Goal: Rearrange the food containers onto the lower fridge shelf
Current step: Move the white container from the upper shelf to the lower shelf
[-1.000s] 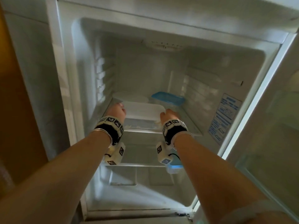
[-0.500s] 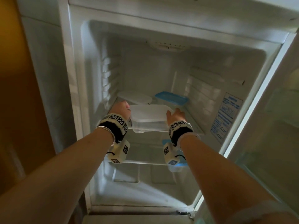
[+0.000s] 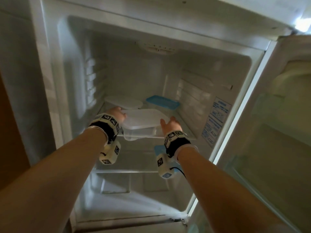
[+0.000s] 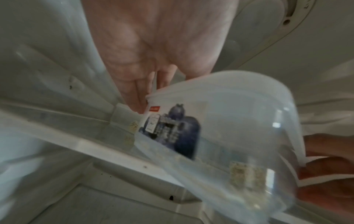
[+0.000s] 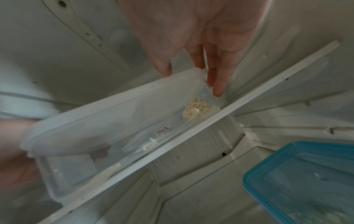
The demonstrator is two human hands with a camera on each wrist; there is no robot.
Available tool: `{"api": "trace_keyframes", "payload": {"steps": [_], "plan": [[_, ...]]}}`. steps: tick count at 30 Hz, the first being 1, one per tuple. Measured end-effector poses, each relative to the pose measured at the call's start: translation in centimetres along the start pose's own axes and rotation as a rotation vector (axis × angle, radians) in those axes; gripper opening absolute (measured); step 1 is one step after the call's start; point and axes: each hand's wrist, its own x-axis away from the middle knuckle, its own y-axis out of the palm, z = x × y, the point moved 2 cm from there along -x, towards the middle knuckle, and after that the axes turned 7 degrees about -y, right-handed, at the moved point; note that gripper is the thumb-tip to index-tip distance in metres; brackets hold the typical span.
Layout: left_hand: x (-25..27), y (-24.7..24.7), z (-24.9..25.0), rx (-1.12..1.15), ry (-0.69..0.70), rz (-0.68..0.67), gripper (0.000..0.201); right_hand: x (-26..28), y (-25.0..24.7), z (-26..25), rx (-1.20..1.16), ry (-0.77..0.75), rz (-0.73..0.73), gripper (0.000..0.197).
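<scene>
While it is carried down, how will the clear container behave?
The clear container probably feels light: little food shows inside. Its smooth plastic may slip, as the left hand and right hand hold only its ends. Its lid might flex.

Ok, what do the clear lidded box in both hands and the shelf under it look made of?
Clear rectangular box with frosted lid: seemingly thin translucent plastic; the shelf edge shows through its walls, and a printed label is stuck on. Upper fridge shelf: clear glass or rigid plastic, I can't tell which, with a white front trim strip.
</scene>
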Motion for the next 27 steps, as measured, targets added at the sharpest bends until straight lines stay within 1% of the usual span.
{"api": "trace_keyframes", "payload": {"steps": [3, 5, 8, 11, 14, 17, 21, 23, 25, 27], "plan": [[0.2, -0.2, -0.4, 0.01, 0.019, 0.024, 0.043, -0.3, 0.0, 0.2, -0.054, 0.041, -0.058, 0.068], [0.3, -0.1, -0.8, 0.027, 0.043, 0.004, 0.036, -0.4, 0.2, 0.1, -0.079, 0.049, -0.103, 0.073], [0.5, -0.2, -1.2, 0.061, 0.049, -0.008, 0.033, -0.3, 0.5, -0.3, -0.075, 0.043, -0.134, 0.077], [0.8, -0.4, -1.2, 0.057, 0.046, -0.012, 0.032, 0.0, 0.3, -0.2, -0.039, 0.035, -0.083, 0.073], [1.2, -0.5, -0.6, 0.023, 0.049, -0.012, 0.033, 0.5, -0.4, 0.0, -0.005, 0.021, -0.03, 0.059], [1.9, -0.3, 0.0, -0.007, 0.057, 0.001, 0.033, 0.8, -0.8, 0.3, 0.032, 0.014, -0.032, 0.053], [2.8, 0.0, 0.0, 0.006, 0.07, -0.014, 0.036, 1.2, -1.0, 0.5, -0.006, 0.038, -0.063, 0.053], [3.3, 0.1, -0.1, 0.031, 0.067, -0.028, 0.037, 1.6, -0.8, 0.2, -0.065, 0.063, -0.094, 0.057], [3.9, 0.2, -0.1, 0.063, 0.045, -0.033, 0.035, 2.2, -0.3, -0.1, -0.126, 0.079, -0.153, 0.064], [4.6, 0.4, -0.2, 0.102, 0.024, -0.022, 0.033, 2.8, 0.3, -0.3, -0.183, 0.082, -0.206, 0.065]]}}
